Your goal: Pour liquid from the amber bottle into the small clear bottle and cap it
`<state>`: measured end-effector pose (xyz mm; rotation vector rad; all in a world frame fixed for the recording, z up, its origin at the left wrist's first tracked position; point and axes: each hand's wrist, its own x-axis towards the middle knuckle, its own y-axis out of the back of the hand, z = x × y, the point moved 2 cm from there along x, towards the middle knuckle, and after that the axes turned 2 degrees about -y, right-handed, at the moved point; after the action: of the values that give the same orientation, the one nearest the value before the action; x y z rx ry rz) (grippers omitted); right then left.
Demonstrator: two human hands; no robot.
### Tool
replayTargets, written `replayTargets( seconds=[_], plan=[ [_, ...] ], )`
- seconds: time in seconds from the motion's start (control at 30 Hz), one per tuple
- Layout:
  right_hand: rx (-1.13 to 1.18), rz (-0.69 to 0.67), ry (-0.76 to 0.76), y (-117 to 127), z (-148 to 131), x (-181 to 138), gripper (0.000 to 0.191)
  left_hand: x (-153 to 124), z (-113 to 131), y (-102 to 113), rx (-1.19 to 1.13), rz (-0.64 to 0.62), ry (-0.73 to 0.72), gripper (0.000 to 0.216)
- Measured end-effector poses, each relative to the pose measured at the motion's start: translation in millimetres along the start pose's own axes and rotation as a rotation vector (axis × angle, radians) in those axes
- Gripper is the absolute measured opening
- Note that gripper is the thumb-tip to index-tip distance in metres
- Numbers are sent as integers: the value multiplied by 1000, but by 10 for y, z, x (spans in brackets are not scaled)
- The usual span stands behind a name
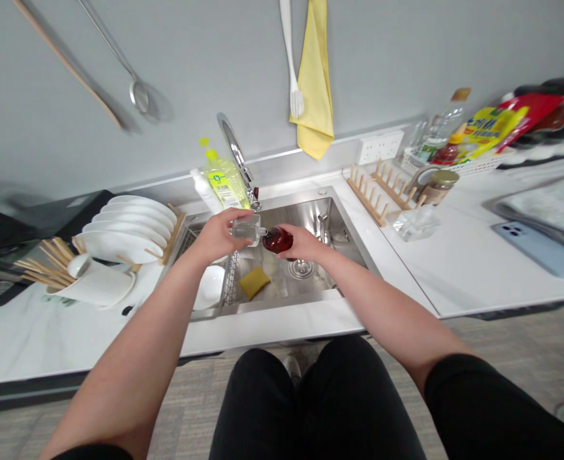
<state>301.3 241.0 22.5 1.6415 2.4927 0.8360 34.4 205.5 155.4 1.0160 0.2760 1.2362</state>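
My left hand is closed round a small clear square glass bottle, tipped on its side with its neck pointing right. My right hand grips a dark red, glossy, rounded vessel; whether it is a cup or a small bowl I cannot tell. The bottle's neck is at the vessel's left edge; whether they touch is too small to see. Both are held above the steel sink. Below them in the basin lies a yellow sponge, left of the drain.
A curved faucet rises behind my hands, beside a green soap bottle. White plates and a chopstick holder stand left. At right are a wooden rack, a lidded jar and a blue phone.
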Motion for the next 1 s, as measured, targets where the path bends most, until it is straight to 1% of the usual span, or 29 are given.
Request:
replayTargets(
  seconds=[0.27, 0.47, 0.83, 1.0],
  plan=[
    [2, -13, 6, 8, -115, -37, 89, -11, 104, 55, 24, -22, -8, 73],
    [4, -6, 7, 16, -129, -52, 85, 3, 173, 83, 69, -57, -4, 73],
    [33, 17, 31, 24, -134, -66, 84, 74, 285, 143, 148, -78, 3, 74],
    [23, 28, 40, 25, -158, -78, 86, 120, 321, 188, 149, -102, -7, 73]
  ],
)
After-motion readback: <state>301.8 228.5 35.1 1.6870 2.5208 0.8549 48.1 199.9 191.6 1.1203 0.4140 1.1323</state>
